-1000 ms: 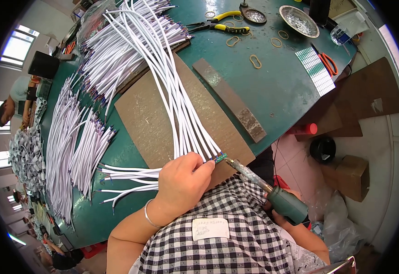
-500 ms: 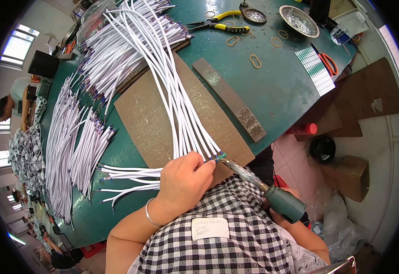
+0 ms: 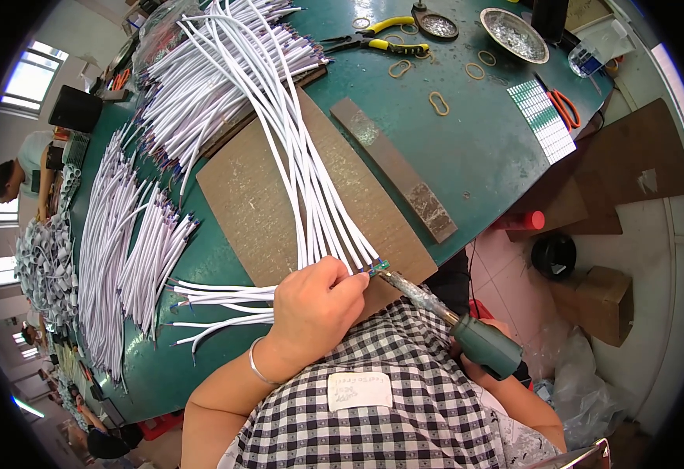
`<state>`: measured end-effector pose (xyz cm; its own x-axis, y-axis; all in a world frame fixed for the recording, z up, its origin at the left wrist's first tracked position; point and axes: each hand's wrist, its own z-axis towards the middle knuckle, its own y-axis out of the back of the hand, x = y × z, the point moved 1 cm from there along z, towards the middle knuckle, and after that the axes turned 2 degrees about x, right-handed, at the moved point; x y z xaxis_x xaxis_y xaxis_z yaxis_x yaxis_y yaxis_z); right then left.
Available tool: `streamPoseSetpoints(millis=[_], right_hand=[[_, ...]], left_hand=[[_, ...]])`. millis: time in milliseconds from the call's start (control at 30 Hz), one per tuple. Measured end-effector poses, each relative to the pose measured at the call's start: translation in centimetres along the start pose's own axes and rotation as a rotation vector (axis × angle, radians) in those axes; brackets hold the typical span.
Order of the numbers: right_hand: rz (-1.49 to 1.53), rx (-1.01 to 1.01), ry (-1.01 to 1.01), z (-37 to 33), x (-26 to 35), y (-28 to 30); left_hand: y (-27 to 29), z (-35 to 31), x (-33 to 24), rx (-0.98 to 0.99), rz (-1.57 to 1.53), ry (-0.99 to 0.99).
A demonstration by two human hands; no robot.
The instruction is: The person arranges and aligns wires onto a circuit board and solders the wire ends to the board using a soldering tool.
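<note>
Your left hand is curled, thumb and forefinger pinching the green circuit-board strip, which sits near the close edge of the brown work board. Your right hand, partly hidden, wraps the handle of the soldering iron; its tip is at the strip, though you cannot tell whether they touch. Compared with a second ago, the iron has shifted slightly left, while your left hand is almost where it was. White cables fan away from the strip, and others emerge left of your wrist. The work board's right corner reaches the table edge, beside the drop to the floor. A metal bar lies just beyond; room to move runs from it across the green table toward the scissors. Bundled cables crowd the left side.
</note>
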<state>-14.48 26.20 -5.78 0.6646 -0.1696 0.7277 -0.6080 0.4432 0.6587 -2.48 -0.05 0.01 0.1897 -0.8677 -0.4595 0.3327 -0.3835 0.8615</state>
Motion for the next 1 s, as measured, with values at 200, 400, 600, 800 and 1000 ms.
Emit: streamPoseSetpoints(millis=[200, 400, 600, 800, 1000], right_hand=[[0.026, -0.074, -0.044, -0.9, -0.4, -0.8], [0.057, -0.001, -0.070, -1.4, -0.9, -0.8], [-0.066, -0.037, 0.033, -0.1, 0.0, -0.3], [-0.011, -0.001, -0.026, -1.1, -0.8, -0.9], [0.059, 0.131, -0.144, 0.1, -0.2, -0.1]], left_hand=[[0.0, -0.1, 0.1, -0.010, -0.024, 0.023], [0.1, 0.1, 0.1, -0.004, -0.029, 0.016], [0.1, 0.1, 0.0, 0.007, -0.018, 0.028], [0.1, 0.3, 0.0, 0.011, -0.021, 0.024], [-0.1, 0.2, 0.0, -0.001, -0.017, 0.024]])
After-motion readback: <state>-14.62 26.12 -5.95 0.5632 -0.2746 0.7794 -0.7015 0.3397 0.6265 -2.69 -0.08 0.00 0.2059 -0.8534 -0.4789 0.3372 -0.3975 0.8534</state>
